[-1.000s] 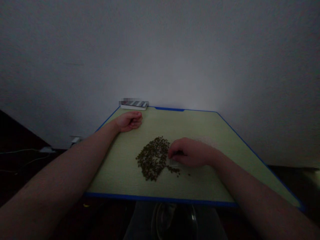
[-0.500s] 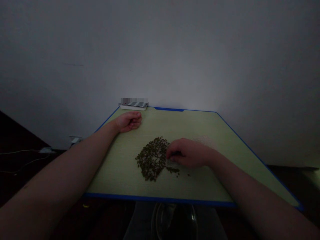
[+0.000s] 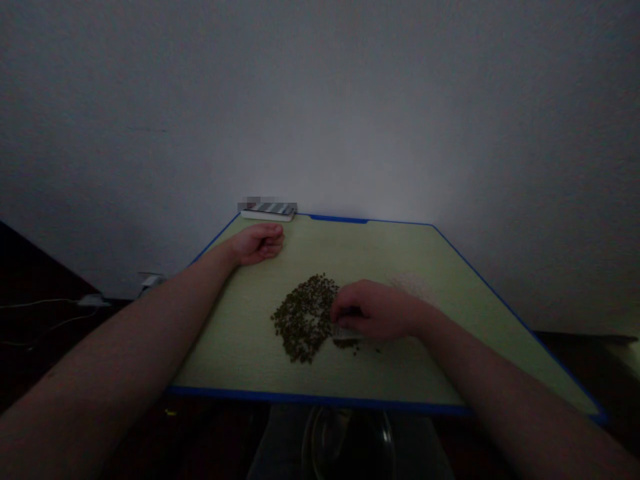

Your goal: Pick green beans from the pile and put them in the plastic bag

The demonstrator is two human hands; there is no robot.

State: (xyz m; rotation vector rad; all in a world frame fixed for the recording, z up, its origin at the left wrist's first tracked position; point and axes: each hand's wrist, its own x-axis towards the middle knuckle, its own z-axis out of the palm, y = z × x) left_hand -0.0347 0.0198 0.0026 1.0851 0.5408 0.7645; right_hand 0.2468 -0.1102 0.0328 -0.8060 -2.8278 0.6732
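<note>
A heap of small dark green beans (image 3: 305, 317) lies in the middle of a pale green table (image 3: 380, 253) with a blue rim. My right hand (image 3: 377, 310) rests at the heap's right edge, fingers curled and pinched together over a few pale grains; what the pinch holds is too small to see. My left hand (image 3: 260, 241) lies at the table's far left, loosely curled into a fist, touching no beans.
A flat white and grey striped object (image 3: 269, 211) sits at the far left corner against the wall. A faint pale patch of grains (image 3: 414, 283) lies right of my right hand. A round glass container (image 3: 345, 440) shows below the near edge. Cables (image 3: 75, 303) trail on the dark floor at left.
My right hand has crept slightly left and nearer, into the right edge of the bean heap. My left hand has stayed still.
</note>
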